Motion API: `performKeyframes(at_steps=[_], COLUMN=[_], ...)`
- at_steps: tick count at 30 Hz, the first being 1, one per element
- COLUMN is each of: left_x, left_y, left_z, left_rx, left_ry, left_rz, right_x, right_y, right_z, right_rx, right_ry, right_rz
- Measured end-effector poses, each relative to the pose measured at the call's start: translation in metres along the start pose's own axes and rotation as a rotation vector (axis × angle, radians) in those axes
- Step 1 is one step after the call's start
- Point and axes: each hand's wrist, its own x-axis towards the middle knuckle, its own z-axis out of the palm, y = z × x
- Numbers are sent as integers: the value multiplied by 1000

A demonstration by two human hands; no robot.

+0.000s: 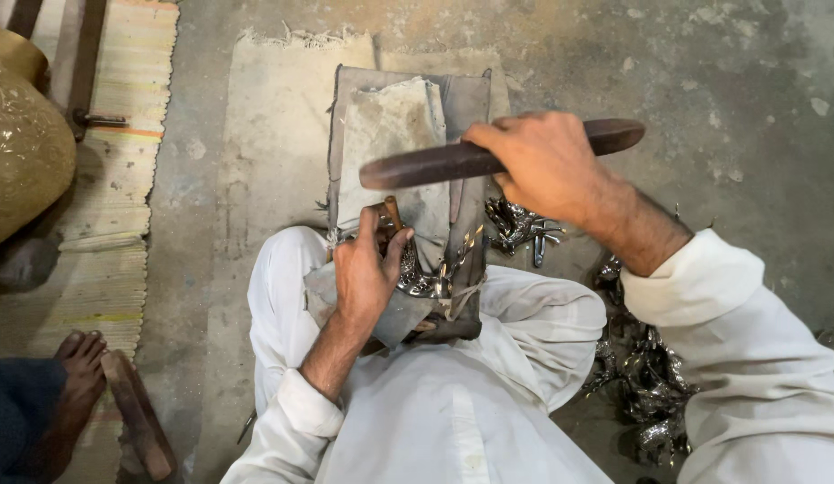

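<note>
I sit cross-legged on a concrete floor in white clothes. My right hand (544, 163) grips a dark, flat wooden stick (417, 167) and holds it level above a grey padded block (386, 125) that rests between my knees. My left hand (366, 269) presses down on a small shiny metal piece (428, 278) lying on the near end of that block, along with a thin brown tool (392, 215) between my fingers.
A heap of shiny metal castings (645, 376) lies by my right knee, more of the metal pieces (515, 224) beside the block. A large engraved brass vessel (23, 152) stands at left on a striped mat (112, 197). Another person's bare foot (77, 376) and a wooden stick (135, 417) are at lower left.
</note>
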Motion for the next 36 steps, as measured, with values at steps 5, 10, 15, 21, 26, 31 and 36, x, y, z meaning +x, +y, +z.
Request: performKeyframes(at_steps=[5,10,15,21,26,31,36], left_x=[0,0,0,-4,-2,-2,-2], left_y=[3,8,9,8,8,10,9], left_z=[2,0,2,6,6,6,7], left_rx=[-18,-47,-53,-73,-63,-56,-86], left_ry=[-7,-16,-13,21,-33,-13,-33], left_rz=[-16,-59,-6,35,-59,-50,-63], right_x=[7,6,1,1,5,6,5], right_y=[2,3,9,12,14,13,14], right_z=[-8,-7,-5,0,-3,-8,-7], right_rx=[-83,14,118,26,-10,12,125], right_ry=[-43,-71,-48,-9,-103,-147,-33], right_rz=[-15,20,15,15,41,-6,51])
